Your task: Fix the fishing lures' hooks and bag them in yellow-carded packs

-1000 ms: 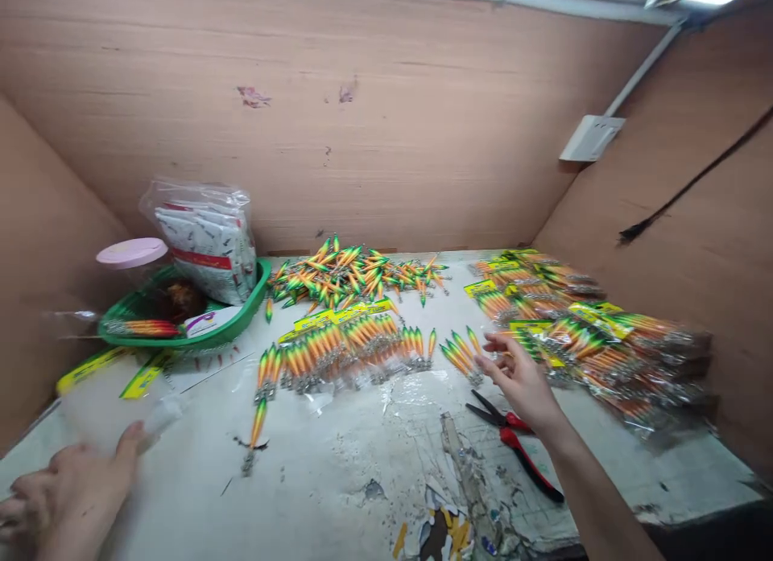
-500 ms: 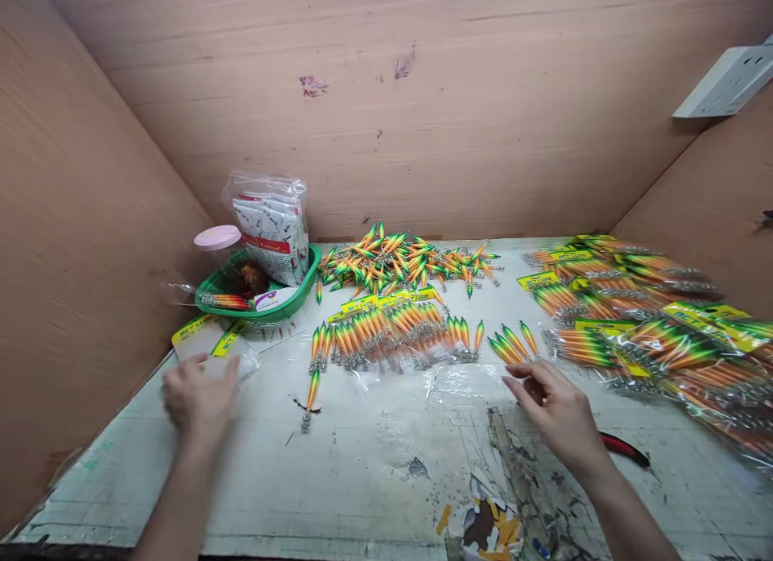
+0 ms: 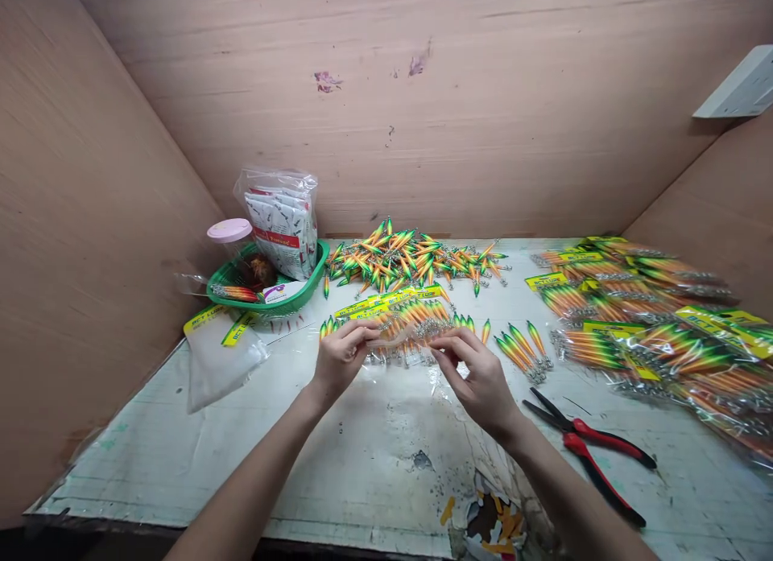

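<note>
My left hand and my right hand are raised in front of the lure packs, both closed. Stretched between their fingertips is a clear plastic bag, hard to make out against what lies behind. Behind it are filled packs of orange-and-green fishing lures with yellow header labels, partly covered by my hands. A few loose lures lie just right of my right hand. To the left rests a stack of flat, clear bags with yellow headers.
A heap of loose lures lies along the back wall. The green basket at back left holds a jar and packets. Many filled lure packs cover the right side. Red-handled pliers lie near my right forearm.
My left hand has moved right from the stack of bags to the middle. My right hand has come left from the loose lures. Both now grip one clear bag, and the pliers are uncovered.
</note>
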Tool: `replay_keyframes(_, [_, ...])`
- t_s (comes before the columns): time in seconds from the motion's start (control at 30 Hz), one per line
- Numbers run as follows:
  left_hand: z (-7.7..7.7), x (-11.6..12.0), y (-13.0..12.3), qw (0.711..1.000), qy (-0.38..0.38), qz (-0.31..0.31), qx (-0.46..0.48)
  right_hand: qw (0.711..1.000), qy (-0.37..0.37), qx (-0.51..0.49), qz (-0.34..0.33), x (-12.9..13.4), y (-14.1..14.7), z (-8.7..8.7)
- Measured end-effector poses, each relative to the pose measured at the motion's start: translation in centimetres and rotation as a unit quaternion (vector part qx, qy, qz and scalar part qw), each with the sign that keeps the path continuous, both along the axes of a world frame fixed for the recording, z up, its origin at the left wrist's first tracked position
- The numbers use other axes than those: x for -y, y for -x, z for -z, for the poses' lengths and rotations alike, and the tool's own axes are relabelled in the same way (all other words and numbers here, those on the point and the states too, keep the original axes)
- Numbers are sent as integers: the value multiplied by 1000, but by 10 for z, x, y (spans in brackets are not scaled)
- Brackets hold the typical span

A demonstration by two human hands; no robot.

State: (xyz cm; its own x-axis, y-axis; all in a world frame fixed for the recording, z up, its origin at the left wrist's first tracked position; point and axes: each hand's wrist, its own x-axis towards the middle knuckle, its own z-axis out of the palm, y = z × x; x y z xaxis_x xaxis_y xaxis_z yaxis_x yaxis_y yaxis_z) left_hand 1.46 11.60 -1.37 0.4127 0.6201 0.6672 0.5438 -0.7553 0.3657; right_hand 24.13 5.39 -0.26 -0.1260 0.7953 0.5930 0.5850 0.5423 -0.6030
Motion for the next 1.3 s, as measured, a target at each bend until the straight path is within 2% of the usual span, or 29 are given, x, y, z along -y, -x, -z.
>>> replay_keyframes(0.07, [-4, 22, 1, 999, 9, 16, 34, 1000, 0, -22, 8, 24, -2, -4])
replay_keyframes(0.13, [0, 52, 2, 997, 35, 51, 55, 999, 9, -31, 1, 52, -4, -5])
replay_keyframes(0.3, [38, 124, 6, 983, 115, 145, -2, 994, 60, -10, -92, 109, 8, 8])
replay_keyframes(0.37, [52, 142, 8, 978, 136, 154, -18, 988, 88, 7, -130, 120, 17, 20])
replay_keyframes(0.43, [60, 154, 8, 980, 142, 137, -20, 980, 126, 27, -152, 126, 27, 35])
replay_keyframes(0.53, [61, 163, 8, 987, 125, 96, -19, 971, 184, 44, -147, 128, 36, 53])
replay_keyframes(0.6, [59, 165, 9, 989, 125, 84, -16, 964, 220, 36, -145, 128, 40, 58])
replay_keyframes(0.77, [63, 169, 12, 986, 139, 86, 35, 921, 337, -61, -183, 119, 52, 48])
replay_keyframes(0.87, [68, 170, 13, 982, 154, 88, 68, 904, 382, -72, -179, 112, 59, 45])
replay_keyframes(1.03, [68, 169, 12, 982, 152, 84, 70, 892, 405, -51, -195, 106, 63, 44])
replay_keyframes(1.13, [66, 168, 11, 982, 144, 103, 60, 888, 406, -46, -210, 109, 59, 40])
replay_keyframes(1.2, [65, 167, 12, 982, 140, 115, 63, 894, 406, -64, -177, 113, 46, 38])
replay_keyframes(1.3, [65, 166, 13, 980, 150, 107, 68, 918, 379, -108, -37, 116, 6, 40])
